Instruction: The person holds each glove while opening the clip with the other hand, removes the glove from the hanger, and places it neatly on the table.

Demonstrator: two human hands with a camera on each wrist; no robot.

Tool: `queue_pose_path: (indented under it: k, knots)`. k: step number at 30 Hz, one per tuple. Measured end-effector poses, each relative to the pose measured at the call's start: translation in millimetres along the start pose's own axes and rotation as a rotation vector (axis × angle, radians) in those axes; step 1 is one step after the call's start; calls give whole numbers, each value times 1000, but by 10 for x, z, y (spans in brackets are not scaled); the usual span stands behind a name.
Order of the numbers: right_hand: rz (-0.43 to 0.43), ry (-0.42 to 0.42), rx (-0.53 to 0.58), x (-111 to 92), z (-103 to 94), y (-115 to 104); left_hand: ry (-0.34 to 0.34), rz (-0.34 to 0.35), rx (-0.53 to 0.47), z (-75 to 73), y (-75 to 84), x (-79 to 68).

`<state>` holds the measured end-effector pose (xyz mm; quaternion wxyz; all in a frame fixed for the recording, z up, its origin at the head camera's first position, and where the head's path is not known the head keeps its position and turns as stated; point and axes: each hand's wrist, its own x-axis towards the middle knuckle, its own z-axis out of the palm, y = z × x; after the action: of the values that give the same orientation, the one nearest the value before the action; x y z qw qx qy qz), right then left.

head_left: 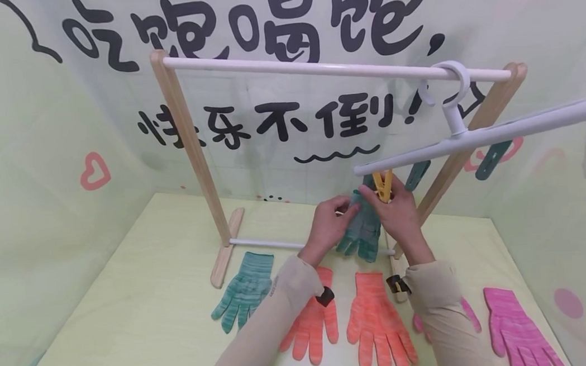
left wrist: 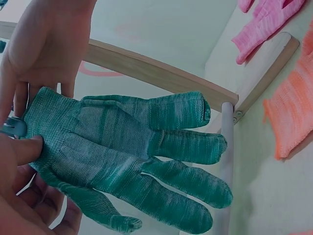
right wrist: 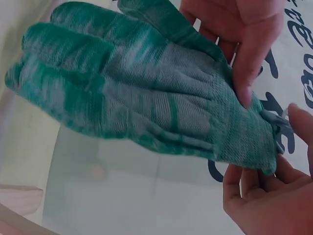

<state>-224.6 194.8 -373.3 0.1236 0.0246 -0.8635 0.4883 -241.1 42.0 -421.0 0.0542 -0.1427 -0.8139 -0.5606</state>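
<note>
A green knit glove (left wrist: 112, 132) hangs fingers-down below the white hanger (head_left: 422, 151), its cuff at a teal clip (right wrist: 276, 119). My left hand (head_left: 330, 225) pinches the cuff, thumb on the front and fingers behind. At the clip, my right hand (head_left: 399, 213) has its thumb on the near side and its fingers behind the cuff, pinching the clip there. Right beside that hand hangs a yellow clip (head_left: 384, 186), partly covered by the fingers. In both wrist views the glove is spread wide between the two hands.
The hanger hooks over the white rail (head_left: 306, 67) of a wooden-legged rack. More teal clips (head_left: 493, 159) hang along it. On the table lie another green glove (head_left: 246, 289), orange gloves (head_left: 377, 318) and pink gloves (head_left: 520, 326). Printed cloth walls stand around.
</note>
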Motion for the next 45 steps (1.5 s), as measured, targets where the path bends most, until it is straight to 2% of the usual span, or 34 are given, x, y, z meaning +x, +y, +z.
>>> queue_pose_path:
  k: [4,8,14,24,29,33,35,40,45]
  knots:
    - [-1,61,-36,-2,73,25,1,-4,-1,7,-11,-9]
    - [-16,99,-11,-13,121,33,1,-13,-7,-3,-15,-18]
    - [-48,107,50,-20,150,43,-4,-13,-5,-31,-19,-38]
    - [-36,72,132,-42,107,18,8,0,6,-123,-40,-126]
    - [-20,20,140,-25,86,19,54,-26,-27,-303,-49,-192]
    - [-11,30,159,-2,106,57,114,-39,-21,-485,-78,-271]
    - [-14,43,131,2,122,58,141,-42,-16,-588,-100,-317]
    - [-83,76,100,6,163,62,188,-76,-13,-851,-171,-439]
    - [-121,100,172,2,172,87,225,-104,3,-1106,-246,-560]
